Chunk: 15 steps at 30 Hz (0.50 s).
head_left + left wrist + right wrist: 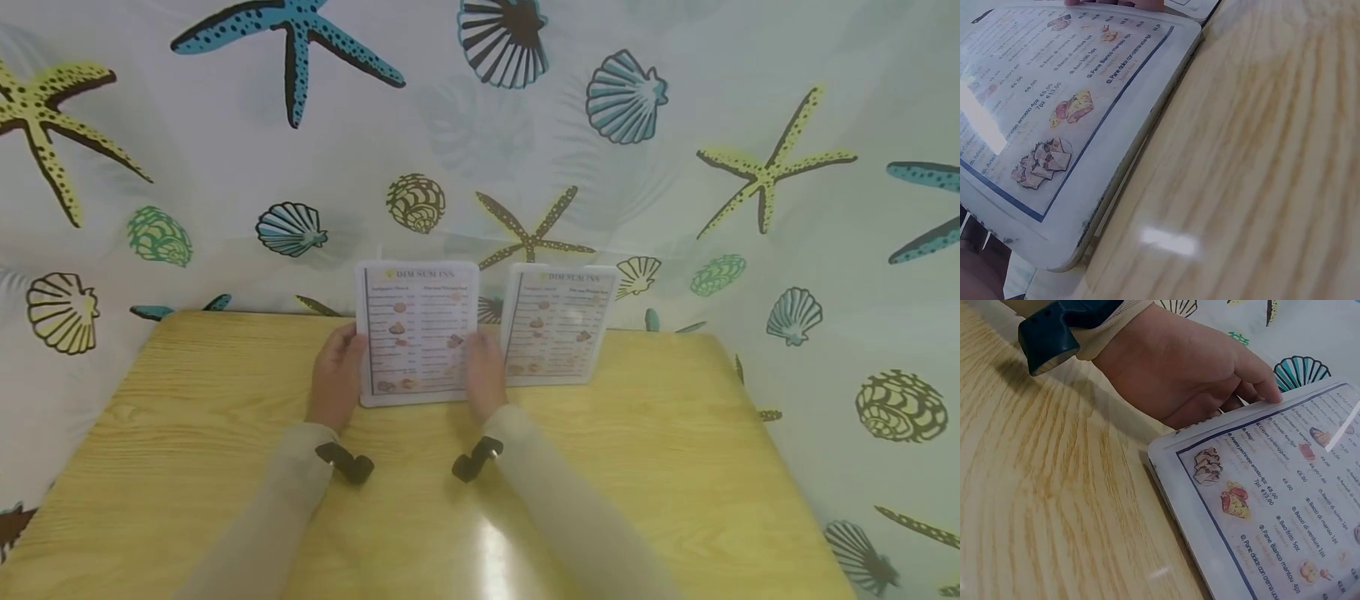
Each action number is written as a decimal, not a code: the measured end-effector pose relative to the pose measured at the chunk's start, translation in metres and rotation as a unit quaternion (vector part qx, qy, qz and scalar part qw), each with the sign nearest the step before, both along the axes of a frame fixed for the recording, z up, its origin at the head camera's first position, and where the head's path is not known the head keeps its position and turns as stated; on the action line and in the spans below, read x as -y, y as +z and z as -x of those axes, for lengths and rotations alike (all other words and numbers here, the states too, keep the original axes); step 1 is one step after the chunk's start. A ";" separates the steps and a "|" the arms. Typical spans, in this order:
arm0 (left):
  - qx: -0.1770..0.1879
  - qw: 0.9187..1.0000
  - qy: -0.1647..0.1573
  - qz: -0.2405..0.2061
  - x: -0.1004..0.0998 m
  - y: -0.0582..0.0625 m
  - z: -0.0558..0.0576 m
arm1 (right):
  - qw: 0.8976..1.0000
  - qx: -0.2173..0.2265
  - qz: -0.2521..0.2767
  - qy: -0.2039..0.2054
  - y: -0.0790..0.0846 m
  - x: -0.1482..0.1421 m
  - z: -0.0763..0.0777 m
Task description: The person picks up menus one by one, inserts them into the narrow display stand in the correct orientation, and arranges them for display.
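Note:
Both hands hold a white-framed menu (420, 333) headed "DIM SUM INN", its printed face toward me and its bottom edge close over the wooden table. My left hand (336, 379) grips the left side, with the thumb on the front rim; the right wrist view shows this same left hand (1179, 369) at the menu's edge. On the opposite side, my right hand (486, 375) grips the right edge. Fingertips of the right hand (1119, 3) show at the top of the left wrist view. Text and small food pictures cover the menu (1041, 94).
A second, matching menu (558, 325) stands just right of the held one, partly behind my right hand. Under both lies a light wooden table (652, 467). A white cloth (360, 150) printed with starfish and shells hangs along the table's back and sides.

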<state>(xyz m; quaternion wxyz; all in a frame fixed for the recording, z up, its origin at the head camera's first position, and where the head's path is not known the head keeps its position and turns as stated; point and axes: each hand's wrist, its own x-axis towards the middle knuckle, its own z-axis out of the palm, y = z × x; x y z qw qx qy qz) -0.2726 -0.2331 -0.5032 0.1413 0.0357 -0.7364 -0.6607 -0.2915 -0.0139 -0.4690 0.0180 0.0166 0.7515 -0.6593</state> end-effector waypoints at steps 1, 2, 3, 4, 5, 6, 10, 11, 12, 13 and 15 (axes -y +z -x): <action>0.000 1.000 0.000 0.000 0.001 -0.001 0.001 | 1.000 0.004 0.009 -0.001 0.000 0.000 0.000; 0.000 1.000 0.000 -0.001 0.001 -0.002 0.002 | 1.000 0.008 0.015 -0.003 0.000 0.000 0.001; 0.002 1.000 0.000 -0.003 0.002 -0.003 0.002 | 1.000 0.009 0.018 -0.004 0.000 0.001 0.001; 0.002 1.000 -0.001 -0.008 0.003 -0.003 0.003 | 1.000 0.010 0.019 -0.006 0.000 0.001 0.002; 0.003 1.000 -0.001 -0.010 0.003 -0.004 0.004 | 1.000 0.011 0.022 -0.008 -0.001 0.001 0.003; 0.006 1.000 -0.002 -0.009 0.004 -0.004 0.005 | 1.000 0.012 0.026 -0.009 -0.001 0.002 0.003; 0.017 1.000 -0.006 0.004 0.007 -0.005 0.007 | 0.999 0.013 0.034 -0.016 -0.003 0.003 0.004; 0.018 1.000 -0.009 0.013 0.008 -0.004 0.008 | 0.999 0.013 0.036 -0.018 -0.003 0.003 0.004; 0.018 1.000 -0.015 0.016 0.009 -0.004 0.008 | 0.999 0.013 0.035 -0.019 -0.003 0.003 0.004; 0.017 0.999 -0.020 0.019 0.010 -0.002 0.009 | 0.999 0.013 0.034 -0.021 -0.003 0.003 0.004; 0.016 0.999 -0.027 0.033 0.012 0.000 0.010 | 0.999 0.009 0.032 -0.026 -0.003 0.004 0.004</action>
